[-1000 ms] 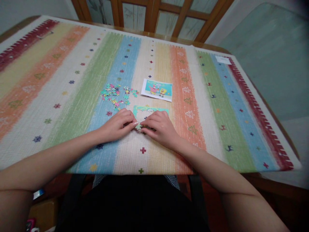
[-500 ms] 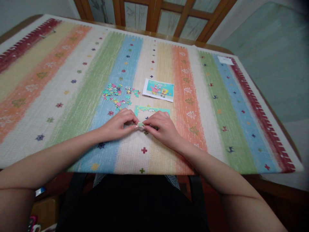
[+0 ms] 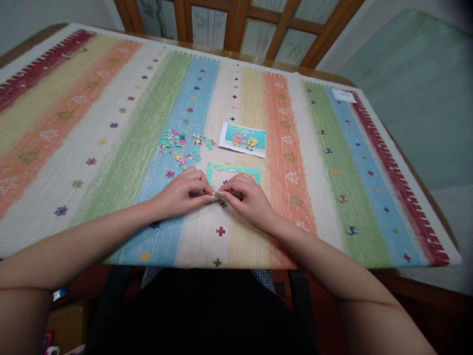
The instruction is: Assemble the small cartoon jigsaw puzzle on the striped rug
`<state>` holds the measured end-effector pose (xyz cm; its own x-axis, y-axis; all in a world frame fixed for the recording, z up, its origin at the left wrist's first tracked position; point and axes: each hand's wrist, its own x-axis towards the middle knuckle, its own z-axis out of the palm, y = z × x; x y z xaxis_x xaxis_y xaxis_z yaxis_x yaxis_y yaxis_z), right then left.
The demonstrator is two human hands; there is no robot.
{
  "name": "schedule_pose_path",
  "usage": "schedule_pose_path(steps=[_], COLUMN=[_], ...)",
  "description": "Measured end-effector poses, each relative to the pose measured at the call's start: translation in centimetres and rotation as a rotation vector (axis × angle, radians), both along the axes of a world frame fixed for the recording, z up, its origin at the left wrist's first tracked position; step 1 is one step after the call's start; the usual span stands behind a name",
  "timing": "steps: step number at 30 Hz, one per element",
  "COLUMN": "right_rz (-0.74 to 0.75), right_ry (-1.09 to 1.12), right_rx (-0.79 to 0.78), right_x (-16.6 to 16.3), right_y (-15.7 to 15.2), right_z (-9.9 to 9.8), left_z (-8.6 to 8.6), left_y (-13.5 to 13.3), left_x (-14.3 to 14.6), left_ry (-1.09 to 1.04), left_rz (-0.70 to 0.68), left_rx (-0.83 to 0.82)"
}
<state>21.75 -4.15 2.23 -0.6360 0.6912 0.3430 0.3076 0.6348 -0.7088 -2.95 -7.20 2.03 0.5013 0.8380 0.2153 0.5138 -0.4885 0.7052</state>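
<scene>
My left hand (image 3: 182, 193) and my right hand (image 3: 246, 198) meet fingertip to fingertip on the striped mat, both pinching small joined puzzle pieces (image 3: 215, 195). Just beyond the fingers lies a partly built teal puzzle frame (image 3: 232, 171), its near edge hidden by my hands. A loose heap of puzzle pieces (image 3: 179, 144) lies to the upper left of it. A small cartoon reference picture (image 3: 243, 138) sits flat behind the frame.
The striped woven mat (image 3: 111, 148) covers the whole table. A small white paper (image 3: 343, 95) lies at the far right corner. A wooden chair back (image 3: 236, 24) stands behind the table. A glass-topped surface (image 3: 417, 88) is to the right.
Both hands have stayed together at the frame's near edge; the pinched pieces shifted slightly between the fingertips. The view drifted a little.
</scene>
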Motion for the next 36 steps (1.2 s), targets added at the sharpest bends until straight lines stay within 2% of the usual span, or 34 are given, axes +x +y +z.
schedule_pose_path(steps=[5, 12, 18, 23, 31, 36], right_rz=[-0.028, -0.025, -0.068, 0.003, 0.028, 0.061], right_ry=[-0.021, -0.024, -0.037, -0.138, -0.117, -0.133], right_rx=[-0.075, -0.093, -0.086, -0.044, -0.149, -0.141], right_x=[-0.6, -0.8, 0.4, 0.7, 0.4, 0.8], right_y=[0.0, 0.2, 0.8, 0.9, 0.9, 1.3], right_z=[0.1, -0.1, 0.5, 0.3, 0.3, 0.3], left_z=[0.2, 0.3, -0.4, -0.5, 0.3, 0.6], left_y=[-0.2, -0.1, 0.1, 0.0, -0.1, 0.0], left_x=[0.2, 0.3, -0.1, -0.1, -0.3, -0.8], left_ry=[0.012, -0.016, -0.03, -0.039, 0.042, 0.082], left_rz=[-0.03, -0.023, 0.073, 0.099, 0.064, 0.069], left_rx=[-0.001, -0.023, -0.023, -0.012, 0.016, 0.083])
